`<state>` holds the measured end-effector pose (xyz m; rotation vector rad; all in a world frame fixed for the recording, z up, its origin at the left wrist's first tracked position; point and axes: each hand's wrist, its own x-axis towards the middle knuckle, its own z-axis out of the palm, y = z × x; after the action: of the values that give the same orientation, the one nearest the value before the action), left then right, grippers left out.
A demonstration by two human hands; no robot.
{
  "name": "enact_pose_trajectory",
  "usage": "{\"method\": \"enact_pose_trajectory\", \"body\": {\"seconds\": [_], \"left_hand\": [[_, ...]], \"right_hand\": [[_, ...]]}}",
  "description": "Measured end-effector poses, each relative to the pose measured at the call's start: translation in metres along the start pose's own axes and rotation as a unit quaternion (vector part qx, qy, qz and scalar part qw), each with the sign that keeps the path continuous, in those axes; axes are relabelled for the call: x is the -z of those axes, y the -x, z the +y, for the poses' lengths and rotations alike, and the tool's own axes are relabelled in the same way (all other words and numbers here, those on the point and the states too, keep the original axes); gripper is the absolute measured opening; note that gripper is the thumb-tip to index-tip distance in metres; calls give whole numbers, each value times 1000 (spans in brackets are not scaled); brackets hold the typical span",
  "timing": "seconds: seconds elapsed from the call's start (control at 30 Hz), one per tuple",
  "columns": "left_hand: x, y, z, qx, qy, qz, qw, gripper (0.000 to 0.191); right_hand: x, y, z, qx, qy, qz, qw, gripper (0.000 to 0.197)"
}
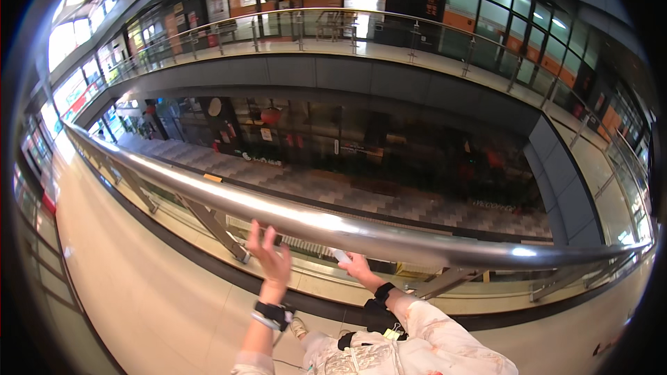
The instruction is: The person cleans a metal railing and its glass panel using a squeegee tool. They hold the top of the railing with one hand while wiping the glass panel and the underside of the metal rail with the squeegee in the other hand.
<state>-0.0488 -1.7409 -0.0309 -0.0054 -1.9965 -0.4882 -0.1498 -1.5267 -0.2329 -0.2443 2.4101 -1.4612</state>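
A thick polished metal handrail (292,219) runs across the view before me, on top of a railing with glass panels. My left hand (272,260) is raised with its fingers spread and holds nothing. Its fingertips reach the handrail's lower edge, though contact cannot be made out. My right hand (358,266) grips a small whitish object (341,255), perhaps a bottle or tube, just below the handrail. The far end of that object lies close to the rail and is partly hidden. A black band (384,293) circles the right wrist, and a black strap with a device (272,315) the left.
Slanted metal posts (213,226) carry the handrail. Beyond it an atrium drops to a lower floor (333,182) with storefronts. A curved walkway with a glass railing (359,31) lies opposite. Pale floor tiles (156,281) extend to my left. A thin cable (286,362) hangs near my legs.
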Motion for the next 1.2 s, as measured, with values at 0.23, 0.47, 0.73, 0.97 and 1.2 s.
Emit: {"method": "enact_pose_trajectory", "body": {"seconds": [0.23,0.47,0.73,0.97,1.2], "left_hand": [[-87,172,74,664,448,-206,562,54],[-93,171,74,659,554,-160,482,46],[-82,180,36,621,531,-146,557,37],[-93,112,-32,635,530,6,562,22],[-137,182,71,583,615,-130,514,21]], "right_hand": [[-21,15,-6,5,-131,-66,989,32],[-15,53,-59,-109,-291,-108,944,24],[14,147,-220,531,221,71,815,24],[79,123,-312,440,407,292,745,36],[27,100,-336,380,525,165,743,83]]}}
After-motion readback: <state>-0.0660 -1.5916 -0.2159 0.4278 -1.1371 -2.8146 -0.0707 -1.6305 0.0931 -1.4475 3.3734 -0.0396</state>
